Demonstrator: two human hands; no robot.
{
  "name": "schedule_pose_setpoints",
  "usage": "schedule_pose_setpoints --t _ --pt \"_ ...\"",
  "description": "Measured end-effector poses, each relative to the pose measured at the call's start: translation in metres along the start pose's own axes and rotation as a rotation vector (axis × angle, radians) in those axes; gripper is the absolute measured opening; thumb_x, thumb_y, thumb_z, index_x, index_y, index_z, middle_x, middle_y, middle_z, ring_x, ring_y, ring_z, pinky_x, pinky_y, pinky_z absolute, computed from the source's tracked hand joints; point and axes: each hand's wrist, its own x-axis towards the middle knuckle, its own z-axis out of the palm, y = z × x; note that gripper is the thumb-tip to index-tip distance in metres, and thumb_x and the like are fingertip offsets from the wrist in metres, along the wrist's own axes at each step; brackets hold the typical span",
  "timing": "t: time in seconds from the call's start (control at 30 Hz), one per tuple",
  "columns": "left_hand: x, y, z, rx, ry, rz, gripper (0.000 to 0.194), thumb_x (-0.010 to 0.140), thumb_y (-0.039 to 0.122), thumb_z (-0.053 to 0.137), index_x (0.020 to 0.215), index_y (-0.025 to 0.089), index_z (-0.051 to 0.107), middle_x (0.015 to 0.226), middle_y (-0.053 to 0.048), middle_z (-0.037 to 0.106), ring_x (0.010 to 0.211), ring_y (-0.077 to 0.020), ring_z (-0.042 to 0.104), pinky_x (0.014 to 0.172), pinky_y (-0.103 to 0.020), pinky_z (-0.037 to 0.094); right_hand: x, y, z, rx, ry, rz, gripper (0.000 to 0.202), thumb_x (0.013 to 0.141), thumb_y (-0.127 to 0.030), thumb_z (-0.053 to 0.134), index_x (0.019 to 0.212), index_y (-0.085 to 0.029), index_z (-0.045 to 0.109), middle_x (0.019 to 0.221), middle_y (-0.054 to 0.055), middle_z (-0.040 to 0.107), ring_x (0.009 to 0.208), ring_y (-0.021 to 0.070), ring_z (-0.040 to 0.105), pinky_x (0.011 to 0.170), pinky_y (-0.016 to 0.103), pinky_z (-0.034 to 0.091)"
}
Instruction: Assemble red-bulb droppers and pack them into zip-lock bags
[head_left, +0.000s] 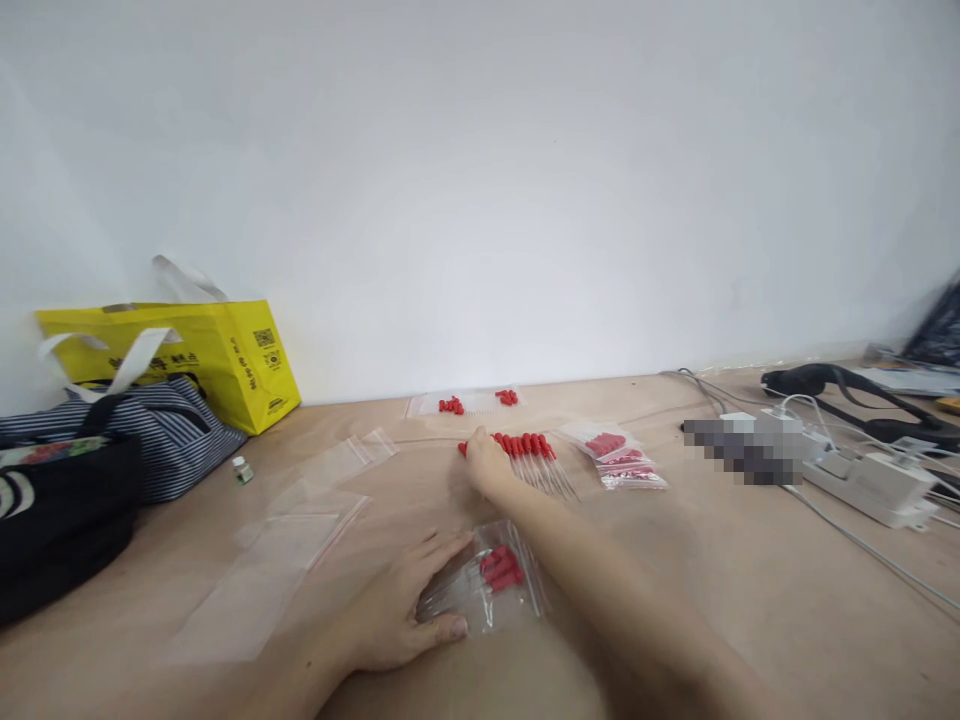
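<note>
My left hand (409,605) lies with thumb and fingers spread on a clear zip bag (484,612). Inside that bag is a cluster of red-ended pieces (501,568) with thin pale stems. Farther out, my right hand (484,462) is closed at the left end of a row of red-topped droppers (536,445) with thin, clear-looking stems. A red top (463,449) shows at its fingertips; the rest of that piece is hidden by the hand. My right forearm crosses just beyond and beside the bag.
Filled zip bags (619,458) lie right of the row, and another bag with red pieces (465,402) near the wall. Flat clear bags (281,560) spread at left. A small bottle (242,470), a yellow bag (259,370), a striped bag (180,440) and a power strip (874,487) stand around.
</note>
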Motion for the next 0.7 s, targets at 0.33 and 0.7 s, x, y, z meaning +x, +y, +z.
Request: schedule_pose_setpoints --t 0.33,0.7 --pt "0.000 -0.002 0.001 -0.003 -0.020 -0.019 0.066 0.073 0.049 0.052 0.130 0.023 0.031 0.135 -0.006 0.034 0.122 -0.0281 0.029 0.101 -0.047 0.025 -0.003 -0.004 0.006 0.040 -0.019 0.003 0.027 0.076 -0.003 0.042 0.102 -0.005 0.049 0.096 0.021 0.059 0.092 0.0250 0.058 0.071 0.033 0.045" --pt "0.002 0.000 0.002 0.018 0.001 0.035 0.064 0.074 0.044 0.054 0.130 0.026 0.030 0.135 -0.005 0.035 0.122 -0.0273 0.030 0.100 -0.048 0.024 -0.041 0.065 -0.043 0.426 0.173 -0.198 0.061 0.073 -0.012 0.044 0.128 -0.010 0.017 0.065 -0.002 0.055 0.059 0.0127 0.054 0.058 0.022 0.042"
